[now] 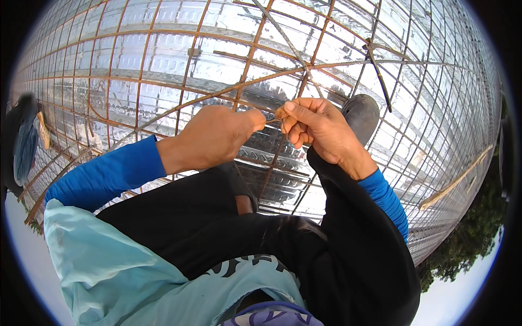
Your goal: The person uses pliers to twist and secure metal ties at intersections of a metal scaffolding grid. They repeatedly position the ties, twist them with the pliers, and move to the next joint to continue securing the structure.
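Note:
My left hand (215,136) is closed, thumb side toward the other hand, and appears to grip one end of a thin rusty wire (273,120). My right hand (329,130) pinches the wire's other part between thumb and forefinger, its remaining fingers curled. Both hands are close together, above a grid of rusty reinforcing bars (201,99). Most of the wire is hidden by my fingers. Blue sleeves cover both forearms.
Shiny ribbed metal decking (163,51) lies beneath the bars. A dark shoe (363,117) stands beyond my right hand. A thin dark rod-like thing (379,79) rests on the grid. A wood strip (457,179) lies at right. Part of another person (24,146) shows at far left.

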